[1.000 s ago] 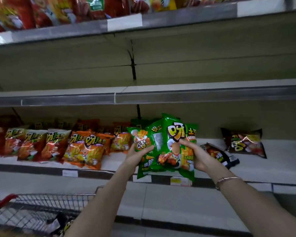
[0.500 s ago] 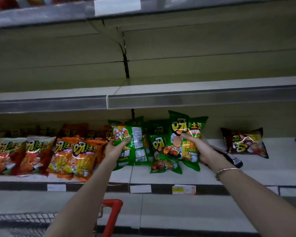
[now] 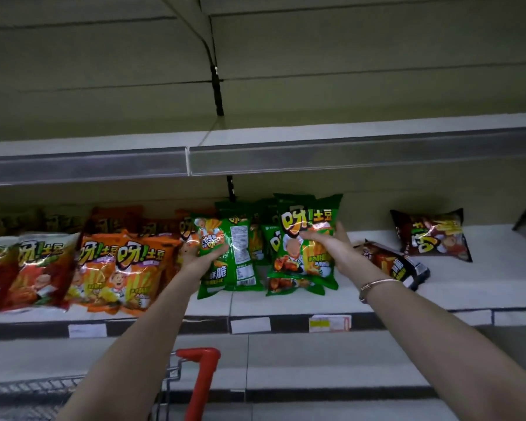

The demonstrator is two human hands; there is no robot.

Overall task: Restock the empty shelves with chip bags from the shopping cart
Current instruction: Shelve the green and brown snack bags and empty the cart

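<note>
Your left hand (image 3: 205, 258) grips the left green bag (image 3: 240, 268) by its left side, fingers curled over the front. The bag stands upright, back label turned partly toward you, its lower end near the front edge of the shelf (image 3: 286, 305). Whether it rests there cannot be told.

Your right hand (image 3: 331, 250), a bracelet (image 3: 377, 283) on its wrist, clamps the right green bag (image 3: 304, 223) from the right side, fingers across its front. It is in front of other green bags (image 3: 295, 287) at the middle of the shelf.

Orange bags (image 3: 128, 268) crowd just left of your left hand. Toward the right end, one dark bag (image 3: 431, 235) stands at the back and a fallen dark bag (image 3: 392, 264) lies beside your right wrist. The red cart handle (image 3: 199, 369) shows below, between your arms.
</note>
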